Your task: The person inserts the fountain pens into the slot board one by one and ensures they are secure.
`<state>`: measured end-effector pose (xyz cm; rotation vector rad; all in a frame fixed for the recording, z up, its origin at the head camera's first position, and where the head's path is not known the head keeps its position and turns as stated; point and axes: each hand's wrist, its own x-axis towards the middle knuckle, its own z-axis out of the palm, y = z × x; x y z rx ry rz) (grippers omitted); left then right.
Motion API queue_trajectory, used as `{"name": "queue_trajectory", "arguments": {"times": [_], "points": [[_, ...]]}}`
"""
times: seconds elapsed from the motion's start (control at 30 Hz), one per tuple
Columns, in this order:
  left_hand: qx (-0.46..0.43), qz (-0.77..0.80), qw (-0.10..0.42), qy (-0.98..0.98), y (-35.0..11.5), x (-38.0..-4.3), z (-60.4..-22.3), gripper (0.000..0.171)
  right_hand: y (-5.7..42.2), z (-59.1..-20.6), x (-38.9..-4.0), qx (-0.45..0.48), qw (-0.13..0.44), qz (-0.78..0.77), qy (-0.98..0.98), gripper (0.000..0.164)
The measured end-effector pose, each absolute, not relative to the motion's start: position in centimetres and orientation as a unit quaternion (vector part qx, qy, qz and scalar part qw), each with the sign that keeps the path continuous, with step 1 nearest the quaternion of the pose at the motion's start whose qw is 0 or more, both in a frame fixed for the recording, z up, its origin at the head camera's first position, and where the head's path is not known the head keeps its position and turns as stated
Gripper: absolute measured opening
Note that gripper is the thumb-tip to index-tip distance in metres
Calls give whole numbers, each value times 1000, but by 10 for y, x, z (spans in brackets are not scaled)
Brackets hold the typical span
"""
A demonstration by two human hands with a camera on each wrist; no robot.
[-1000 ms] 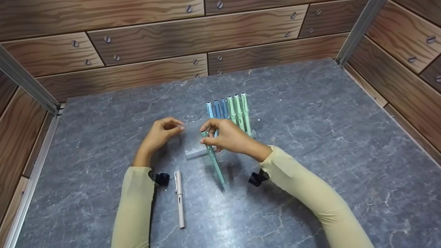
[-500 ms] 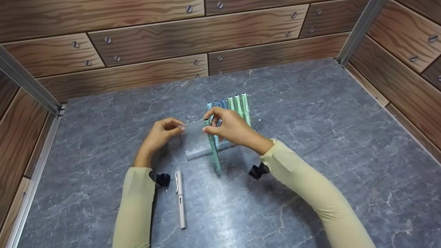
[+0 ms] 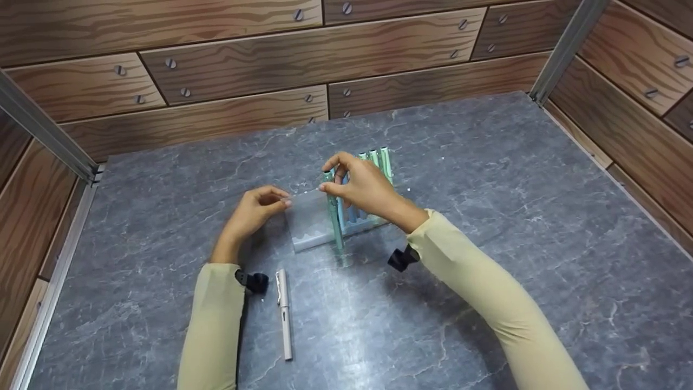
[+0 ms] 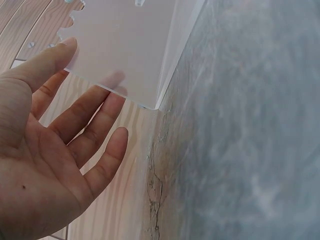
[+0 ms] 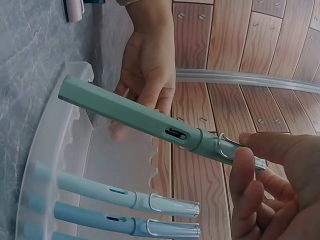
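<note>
In the head view my right hand (image 3: 368,187) pinches a green fountain pen (image 3: 335,222) near the clip end of its cap. The right wrist view shows this pen (image 5: 125,114) slanted over a notched, frosted clear pen stand (image 5: 47,130), its barrel end near the front ledge. My left hand (image 3: 254,214) pinches the stand's left edge, thumb on one face and fingertips behind the panel (image 4: 120,45). A pale blue pen (image 5: 95,190) and a blue pen (image 5: 92,217) lie in the stand's notches. Light green pens (image 3: 386,162) stand farther right, partly behind my right hand.
A pale grey pen (image 3: 285,319) lies on the marbled grey table (image 3: 460,298), nearer me and right of the left sleeve. Wood-patterned walls (image 3: 238,70) enclose the table at the back and sides. Small wrist cameras (image 3: 400,259) hang below both wrists.
My right hand has moved away from me with the green pen, carrying it up to the stand and steepening it. The left hand stays at the stand's edge.
</note>
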<state>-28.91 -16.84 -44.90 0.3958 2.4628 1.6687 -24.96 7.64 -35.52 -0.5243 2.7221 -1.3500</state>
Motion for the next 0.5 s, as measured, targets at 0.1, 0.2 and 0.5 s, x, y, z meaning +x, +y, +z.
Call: {"name": "queue_trajectory", "arguments": {"times": [0.1, 0.2, 0.5], "points": [[129, 554, 72, 819, -169, -289, -449, 29, 76, -355, -253, -167, 23, -434, 885, 30], [128, 551, 75, 821, -169, -289, -448, 28, 75, -355, -256, -166, 16, -429, 888, 29], [131, 552, 75, 820, -169, -289, -450, 24, 73, -358, -265, -148, -5, -433, 889, 28]]}}
